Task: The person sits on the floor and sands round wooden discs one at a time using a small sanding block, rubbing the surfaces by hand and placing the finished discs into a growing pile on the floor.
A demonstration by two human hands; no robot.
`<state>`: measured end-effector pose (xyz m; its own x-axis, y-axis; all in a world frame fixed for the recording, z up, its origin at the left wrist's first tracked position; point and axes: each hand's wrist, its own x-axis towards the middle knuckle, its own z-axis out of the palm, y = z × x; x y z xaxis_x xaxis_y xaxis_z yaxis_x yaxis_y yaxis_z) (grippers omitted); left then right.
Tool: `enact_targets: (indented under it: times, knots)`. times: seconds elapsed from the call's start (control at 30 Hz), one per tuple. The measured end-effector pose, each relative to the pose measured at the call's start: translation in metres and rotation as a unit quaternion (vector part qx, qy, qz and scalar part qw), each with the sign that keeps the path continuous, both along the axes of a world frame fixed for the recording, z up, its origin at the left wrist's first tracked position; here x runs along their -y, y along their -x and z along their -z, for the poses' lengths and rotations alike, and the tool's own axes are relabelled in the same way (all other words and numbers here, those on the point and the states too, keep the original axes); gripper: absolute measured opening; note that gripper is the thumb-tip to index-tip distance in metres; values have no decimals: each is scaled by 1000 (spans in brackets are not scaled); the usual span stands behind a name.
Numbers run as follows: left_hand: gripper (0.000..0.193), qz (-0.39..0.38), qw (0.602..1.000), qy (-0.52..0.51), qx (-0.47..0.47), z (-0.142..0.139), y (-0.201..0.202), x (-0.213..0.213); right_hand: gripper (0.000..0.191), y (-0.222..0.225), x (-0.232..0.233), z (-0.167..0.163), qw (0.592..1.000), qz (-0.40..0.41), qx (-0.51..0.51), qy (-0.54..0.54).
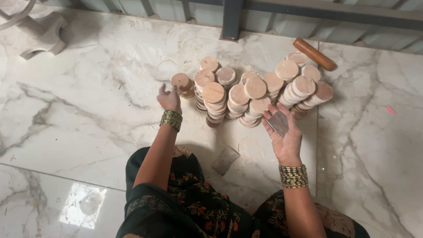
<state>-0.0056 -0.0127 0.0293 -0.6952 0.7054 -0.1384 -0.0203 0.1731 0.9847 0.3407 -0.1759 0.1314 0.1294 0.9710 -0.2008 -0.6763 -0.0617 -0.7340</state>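
Observation:
Several stacks of round wooden discs (246,92) stand on the marble floor in front of me. My left hand (169,99) reaches toward a short stack of discs (182,83) at the left end, fingers loosely curled, holding nothing I can see. My right hand (284,132) is palm up with a small grey sheet of sandpaper (278,122) lying on its fingers, just in front of the nearest stacks. Both wrists wear beaded bangles.
A second grey sandpaper piece (225,159) lies on the floor by my knees. A brown wooden rolling pin (314,53) rests behind the stacks at right. A metal frame post (231,20) stands at the back. Pale carved pieces (39,35) sit far left.

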Motion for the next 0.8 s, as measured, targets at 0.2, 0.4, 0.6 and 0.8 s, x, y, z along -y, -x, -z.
enact_targets:
  times: [0.2, 0.4, 0.6, 0.8]
  knots:
    - [56, 53, 888, -269, -368, -70, -57, 31, 53, 2, 0, 4, 999, 22, -23, 7]
    - [64, 330, 775, -268, -467, -120, -147, 65, 53, 9, 1, 7, 998, 24, -56, 6]
    - [81, 393, 718, -187, -543, -120, -195, 58, 53, 7, 2, 4, 998, 17, -66, 7]
    - [74, 402, 663, -134, -616, -99, -201, 43, 54, 4, 3, 0, 998, 15, -67, -4]
